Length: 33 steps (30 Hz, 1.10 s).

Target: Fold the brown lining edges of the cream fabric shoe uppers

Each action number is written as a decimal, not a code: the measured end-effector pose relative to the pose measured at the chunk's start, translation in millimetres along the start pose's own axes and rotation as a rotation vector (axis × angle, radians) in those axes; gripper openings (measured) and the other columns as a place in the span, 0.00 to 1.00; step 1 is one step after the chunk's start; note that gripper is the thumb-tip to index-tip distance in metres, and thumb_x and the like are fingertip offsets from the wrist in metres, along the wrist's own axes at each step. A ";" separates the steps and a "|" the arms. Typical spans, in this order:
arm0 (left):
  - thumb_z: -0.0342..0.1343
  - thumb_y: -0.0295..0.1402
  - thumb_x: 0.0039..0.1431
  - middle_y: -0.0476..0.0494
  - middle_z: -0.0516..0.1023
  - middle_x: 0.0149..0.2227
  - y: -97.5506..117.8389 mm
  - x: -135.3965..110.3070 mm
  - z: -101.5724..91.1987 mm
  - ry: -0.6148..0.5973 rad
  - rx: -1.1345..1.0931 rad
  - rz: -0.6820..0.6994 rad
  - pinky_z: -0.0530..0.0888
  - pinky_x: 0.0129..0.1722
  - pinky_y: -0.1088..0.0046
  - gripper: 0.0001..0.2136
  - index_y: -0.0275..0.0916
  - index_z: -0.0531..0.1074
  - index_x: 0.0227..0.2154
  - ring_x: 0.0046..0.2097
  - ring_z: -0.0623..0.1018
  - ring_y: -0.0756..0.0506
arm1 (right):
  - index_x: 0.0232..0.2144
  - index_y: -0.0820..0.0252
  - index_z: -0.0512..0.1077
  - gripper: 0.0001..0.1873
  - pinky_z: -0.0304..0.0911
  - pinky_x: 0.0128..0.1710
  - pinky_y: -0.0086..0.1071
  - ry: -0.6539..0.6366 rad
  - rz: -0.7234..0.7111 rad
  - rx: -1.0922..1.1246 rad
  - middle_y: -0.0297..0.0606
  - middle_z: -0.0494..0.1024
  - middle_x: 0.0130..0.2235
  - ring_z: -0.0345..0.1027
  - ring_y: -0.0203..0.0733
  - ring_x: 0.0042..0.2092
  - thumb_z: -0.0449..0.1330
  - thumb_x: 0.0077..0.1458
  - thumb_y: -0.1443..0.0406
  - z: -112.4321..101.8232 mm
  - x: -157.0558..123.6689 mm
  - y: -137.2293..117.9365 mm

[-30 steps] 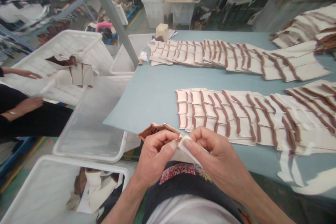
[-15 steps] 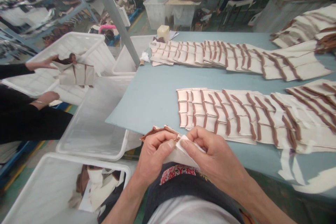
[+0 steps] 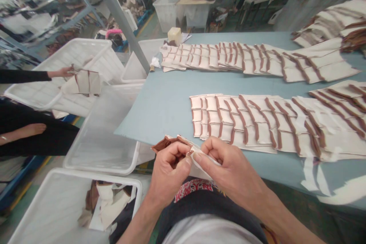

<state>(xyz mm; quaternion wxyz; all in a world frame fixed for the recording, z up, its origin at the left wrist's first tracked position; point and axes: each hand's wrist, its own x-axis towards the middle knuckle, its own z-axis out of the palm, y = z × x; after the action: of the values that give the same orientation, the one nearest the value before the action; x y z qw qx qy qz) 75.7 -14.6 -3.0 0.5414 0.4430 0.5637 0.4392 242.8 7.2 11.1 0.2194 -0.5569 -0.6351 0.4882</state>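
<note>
In front of my waist, a cream and brown fabric piece (image 3: 163,143) is stretched between my two hands. My left hand (image 3: 170,169) pinches it with thumb and curled fingers; the brown side shows beyond the knuckles. My right hand (image 3: 227,162) grips the pale part close by, thumb on top and fingers folded beneath. The fingertips of both hands nearly meet, and they hide much of the piece. Just past my hands, a row of overlapping cream pieces with brown strips (image 3: 238,118) lies on the blue-green table (image 3: 168,95).
A second row of pieces (image 3: 223,59) lies farther back, near a yellowish block (image 3: 174,36). White bins (image 3: 100,129) stand left of the table, with scraps (image 3: 107,202) in the nearest one (image 3: 51,187). A co-worker's hand (image 3: 63,72) holds a cream piece at left. A grey post (image 3: 122,23) rises behind.
My left thumb has shifted slightly at the edge of the fabric piece, and both hands still hold it. The co-worker's upper hand has moved right, while the lower hand has drawn back left.
</note>
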 end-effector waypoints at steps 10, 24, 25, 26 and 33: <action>0.58 0.33 0.50 0.48 0.73 0.23 6.1 -3.9 3.1 0.063 0.131 -0.005 0.66 0.27 0.77 0.06 0.35 0.75 0.23 0.26 0.68 0.50 | 0.28 0.56 0.63 0.13 0.49 0.21 0.25 -0.296 0.108 0.412 0.24 0.63 0.21 0.56 0.32 0.22 0.57 0.57 0.55 -2.8 12.0 7.8; 0.50 0.30 0.53 0.53 0.67 0.23 12.4 0.5 -3.2 -0.013 0.322 -0.013 0.61 0.26 0.77 0.05 0.37 0.69 0.25 0.26 0.64 0.52 | 0.24 0.56 0.59 0.21 0.44 0.22 0.25 -0.452 0.067 0.497 0.25 0.57 0.23 0.49 0.31 0.24 0.58 0.57 0.49 11.9 37.5 20.1; 0.50 0.30 0.53 0.53 0.66 0.22 13.9 2.2 -5.5 -0.032 0.331 -0.014 0.61 0.25 0.77 0.05 0.37 0.68 0.25 0.25 0.63 0.52 | 0.24 0.56 0.58 0.21 0.44 0.23 0.26 -0.433 0.043 0.475 0.25 0.57 0.23 0.48 0.31 0.24 0.57 0.57 0.49 13.5 39.0 19.9; 0.50 0.30 0.53 0.53 0.65 0.22 15.7 4.1 -7.9 -0.047 0.336 -0.014 0.60 0.25 0.77 0.05 0.37 0.68 0.25 0.25 0.62 0.52 | 0.23 0.56 0.57 0.22 0.44 0.23 0.26 -0.416 0.016 0.454 0.25 0.56 0.23 0.47 0.32 0.25 0.57 0.58 0.49 14.9 40.6 19.5; 0.51 0.32 0.52 0.52 0.67 0.23 32.4 16.0 -22.9 -0.107 0.322 -0.055 0.61 0.26 0.76 0.06 0.36 0.70 0.25 0.26 0.64 0.51 | 0.23 0.56 0.58 0.21 0.45 0.23 0.28 -0.331 -0.136 0.274 0.26 0.57 0.22 0.49 0.33 0.25 0.54 0.61 0.50 14.9 53.5 19.2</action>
<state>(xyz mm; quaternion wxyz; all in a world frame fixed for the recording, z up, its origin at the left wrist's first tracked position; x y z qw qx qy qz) 53.3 7.8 25.6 0.5047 0.5311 0.6090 0.3039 224.9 49.0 -26.0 0.2183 -0.3901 -0.6264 0.6386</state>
